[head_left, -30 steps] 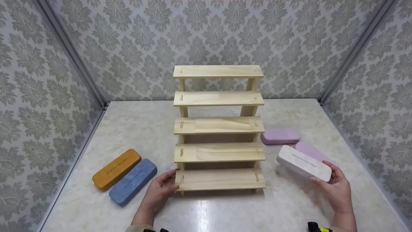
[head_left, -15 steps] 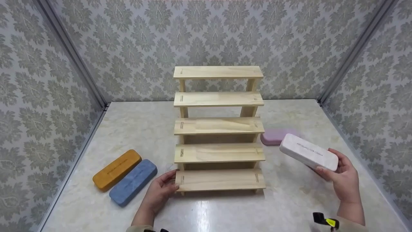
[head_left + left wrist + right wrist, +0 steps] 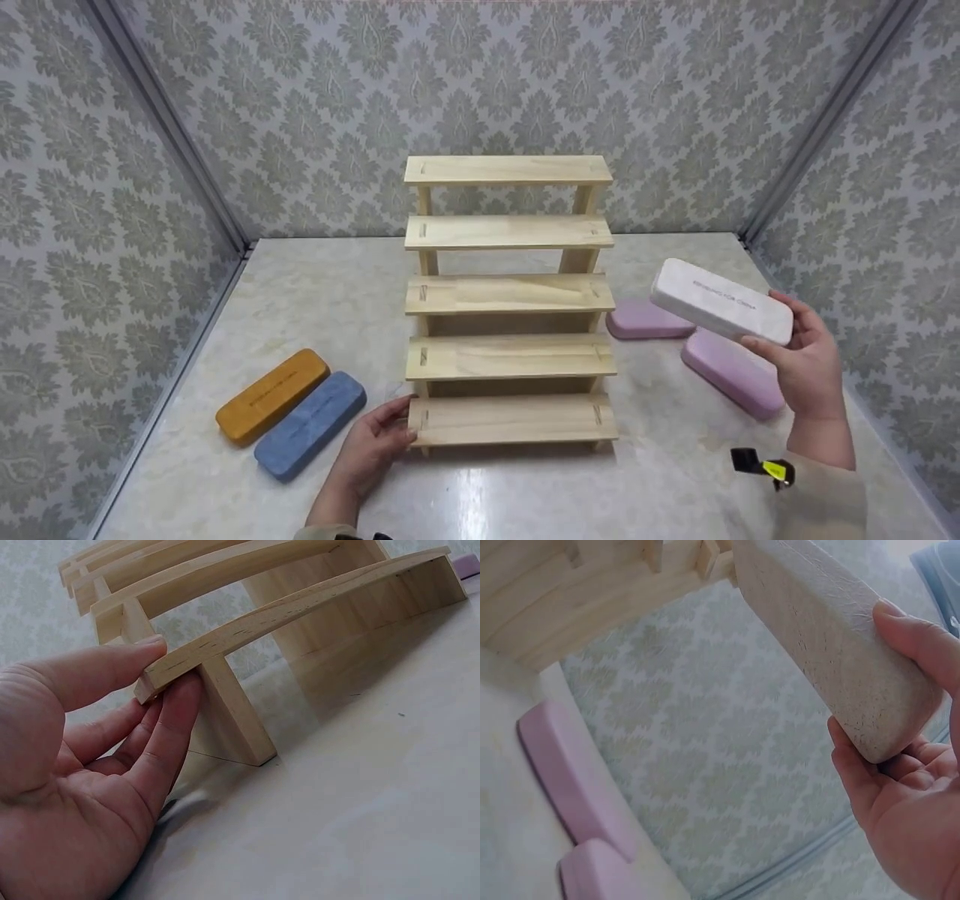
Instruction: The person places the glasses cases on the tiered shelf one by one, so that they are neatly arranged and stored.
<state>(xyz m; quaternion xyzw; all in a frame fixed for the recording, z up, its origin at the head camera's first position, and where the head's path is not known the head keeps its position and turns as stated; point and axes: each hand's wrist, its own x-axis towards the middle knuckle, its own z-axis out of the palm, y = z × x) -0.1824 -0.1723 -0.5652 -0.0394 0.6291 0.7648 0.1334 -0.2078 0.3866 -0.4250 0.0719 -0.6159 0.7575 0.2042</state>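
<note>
A white glasses case [image 3: 720, 301] with dark lettering on its lid is held up above the table by my right hand [image 3: 810, 352], which grips its right end. The right wrist view shows the thumb on one face of the white case [image 3: 840, 645] and the fingers beneath. My left hand [image 3: 375, 442] pinches the left end of the lowest step of a five-step wooden display rack [image 3: 514, 420]. In the left wrist view the thumb lies on top of the board [image 3: 217, 641], fingers under it. Every step of the rack is bare.
Two pink cases, one [image 3: 649, 319] beside the rack and one [image 3: 731, 373] nearer me, lie on the table at right. An orange case [image 3: 274, 396] and a blue case [image 3: 311, 425] lie side by side at left. Patterned walls [image 3: 480, 75] enclose the table on three sides.
My right hand has lifted the white case up and away from me, uncovering the nearer pink case. The left hand stays on the rack's lowest step.
</note>
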